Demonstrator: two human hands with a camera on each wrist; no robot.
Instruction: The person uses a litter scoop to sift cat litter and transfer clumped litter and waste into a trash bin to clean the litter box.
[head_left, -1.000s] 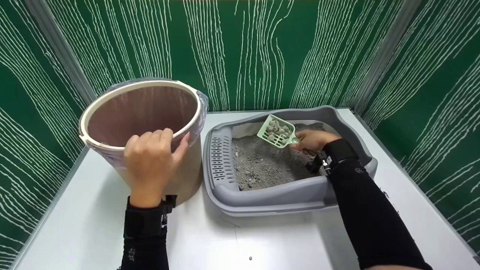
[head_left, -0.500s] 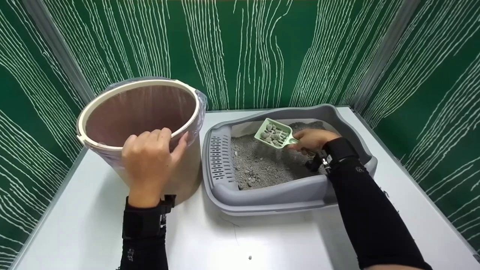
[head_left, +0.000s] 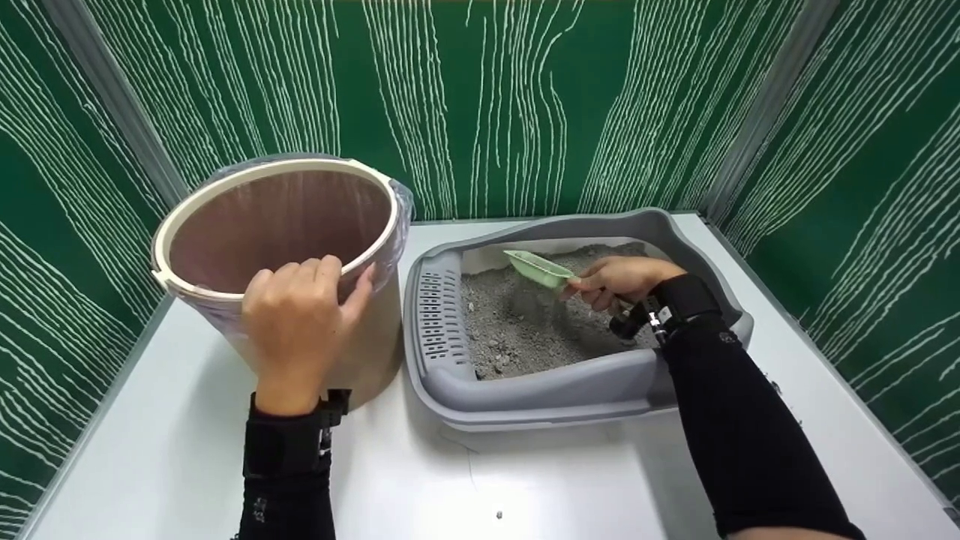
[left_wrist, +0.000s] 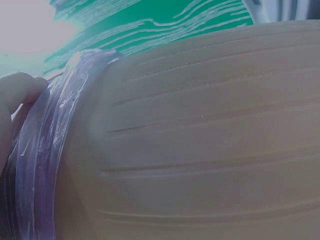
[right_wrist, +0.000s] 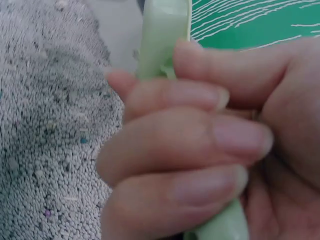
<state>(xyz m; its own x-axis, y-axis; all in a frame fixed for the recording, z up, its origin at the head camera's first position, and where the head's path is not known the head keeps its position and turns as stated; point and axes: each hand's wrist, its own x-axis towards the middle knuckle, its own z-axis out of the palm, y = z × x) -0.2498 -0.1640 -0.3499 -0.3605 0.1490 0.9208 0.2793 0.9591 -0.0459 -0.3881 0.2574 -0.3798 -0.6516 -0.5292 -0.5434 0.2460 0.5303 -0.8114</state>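
My left hand [head_left: 300,322] grips the near rim of a beige trash bin [head_left: 367,352] lined with a thin clear plastic bag [head_left: 401,217]. The bin leans toward me. In the left wrist view the ribbed bin wall [left_wrist: 210,130] and the bunched bag [left_wrist: 55,130] fill the frame. Over a grey litter box [head_left: 555,390], my right hand [head_left: 622,277] holds a light green litter scoop [head_left: 540,268] by its handle, fingers curled round it in the right wrist view [right_wrist: 175,145]. The scoop is tilted, so its contents are hidden. Grey cat litter [head_left: 532,337] covers the box floor, with fine dust below the scoop.
The litter box stands right beside the bin on a white table [head_left: 405,480]. A slotted step [head_left: 442,319] forms the box's left end. One small crumb [head_left: 499,515] lies near the table's front. Green panels with white lines [head_left: 495,112] enclose the back and sides.
The scoop has turned from showing its clump-filled bowl to lying edge-on, and has dropped slightly. My left hand and the bin have hardly moved.
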